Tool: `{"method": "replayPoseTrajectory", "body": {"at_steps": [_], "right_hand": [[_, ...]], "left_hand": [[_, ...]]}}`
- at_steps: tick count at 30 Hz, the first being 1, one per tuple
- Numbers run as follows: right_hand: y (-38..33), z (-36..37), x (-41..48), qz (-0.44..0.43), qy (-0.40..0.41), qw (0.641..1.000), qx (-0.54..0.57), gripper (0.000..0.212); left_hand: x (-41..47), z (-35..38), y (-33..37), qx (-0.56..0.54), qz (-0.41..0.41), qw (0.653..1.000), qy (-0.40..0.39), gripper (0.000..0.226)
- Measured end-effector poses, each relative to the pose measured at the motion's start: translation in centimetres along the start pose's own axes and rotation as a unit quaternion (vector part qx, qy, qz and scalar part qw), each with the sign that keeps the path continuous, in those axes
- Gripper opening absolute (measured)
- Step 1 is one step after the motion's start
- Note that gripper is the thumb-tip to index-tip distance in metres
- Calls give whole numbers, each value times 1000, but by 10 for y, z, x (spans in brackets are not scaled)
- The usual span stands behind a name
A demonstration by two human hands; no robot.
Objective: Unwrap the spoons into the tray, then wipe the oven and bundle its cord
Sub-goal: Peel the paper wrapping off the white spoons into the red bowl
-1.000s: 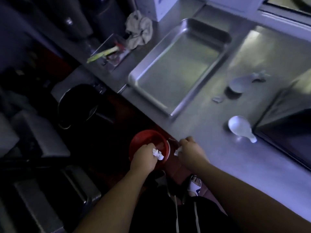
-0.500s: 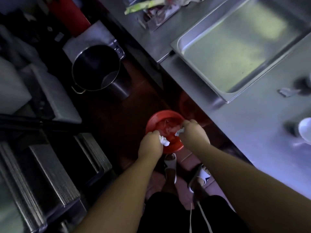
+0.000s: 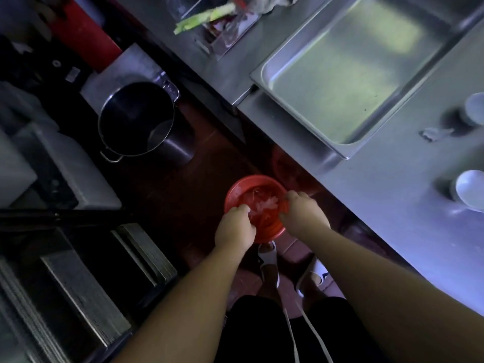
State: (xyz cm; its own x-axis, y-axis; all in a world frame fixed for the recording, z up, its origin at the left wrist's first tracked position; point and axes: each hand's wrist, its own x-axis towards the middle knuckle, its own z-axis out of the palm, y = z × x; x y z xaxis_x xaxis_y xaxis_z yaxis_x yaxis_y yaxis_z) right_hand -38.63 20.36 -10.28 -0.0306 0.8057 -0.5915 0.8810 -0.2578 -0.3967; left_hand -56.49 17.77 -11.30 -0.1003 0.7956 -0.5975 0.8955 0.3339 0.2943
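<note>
Left of red bin [image 3: 235, 191]: pot [image 3: 136, 119] | over bin: left hand [image 3: 235, 229], right hand [image 3: 303, 213], fingers loosely curled, apparently dropping wrapper scraps; may miss | right of bin: empty tray [image 3: 275, 66], spoons [image 3: 470, 189] on counter [image 3: 392, 205]

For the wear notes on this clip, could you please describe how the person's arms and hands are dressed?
Both forearms are bare up to the bottom edge of the picture, with no sleeves in view. The left hand and right hand wear no gloves, and no watch, ring or bracelet shows. Below them appear dark shorts with two white drawstrings, and white open-toed sandals.
</note>
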Motion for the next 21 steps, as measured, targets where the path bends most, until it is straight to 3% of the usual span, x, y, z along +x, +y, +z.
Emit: {"method": "replayPoseTrajectory", "body": {"at_steps": [6, 9, 12, 21], "right_hand": [[38, -32, -33, 12, 23, 999, 27, 51], [67, -59, -50, 40, 24, 997, 57, 42], [103, -89, -68, 74, 57, 991, 93, 32], [202, -184, -97, 117, 148, 973, 135, 43]], "left_hand": [[-23, 3, 58, 74, 57, 995, -24, 47], [-34, 6, 98, 104, 93, 990, -23, 45], [-43, 11, 144, 127, 147, 981, -9, 39], [-57, 17, 293, 131, 249, 960, 9, 31]]}}
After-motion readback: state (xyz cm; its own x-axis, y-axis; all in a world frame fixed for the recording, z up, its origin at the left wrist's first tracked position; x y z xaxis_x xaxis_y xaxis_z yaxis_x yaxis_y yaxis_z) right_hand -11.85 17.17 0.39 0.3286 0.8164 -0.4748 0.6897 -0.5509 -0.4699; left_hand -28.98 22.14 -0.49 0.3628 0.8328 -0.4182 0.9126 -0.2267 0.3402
